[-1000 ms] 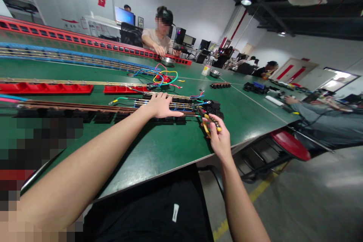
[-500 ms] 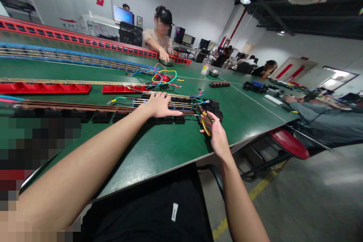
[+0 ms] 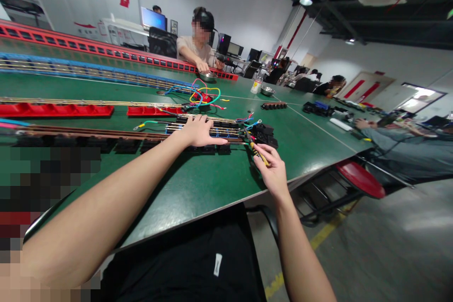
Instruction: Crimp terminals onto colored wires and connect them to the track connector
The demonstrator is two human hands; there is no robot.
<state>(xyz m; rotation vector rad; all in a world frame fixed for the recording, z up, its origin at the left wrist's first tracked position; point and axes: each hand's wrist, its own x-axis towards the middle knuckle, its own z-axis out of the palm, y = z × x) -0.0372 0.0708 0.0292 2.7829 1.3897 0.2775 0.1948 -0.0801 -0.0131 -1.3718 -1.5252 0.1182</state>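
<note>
Yellow-and-black handles mark the pliers (image 3: 261,155), held in the curled fingers of our right hand (image 3: 276,170) just in from the near edge of the surface (image 3: 191,188). Their tip points at the right end of the metal rods (image 3: 226,131), beside a few thin wires (image 3: 255,124) and some black blocks (image 3: 266,136); whether it grips anything there, we cannot tell. Our left hand (image 3: 198,132) rests across the rods, palm down, thumb spread wide from the other fingers. We judge that a slipping tip could nick a wire or scrape a rod, and that too light a left palm could let the rods shift. The loose wires crowd that end, so one might snag in the pliers.

Farther in lie two red trays (image 3: 155,111) and a loop of coloured wires (image 3: 212,99), then a blue strip (image 3: 88,68). Along the far edge runs a red frame (image 3: 116,53), where a co-worker's hand (image 3: 202,66) reaches to a metal bowl (image 3: 208,77).
</note>
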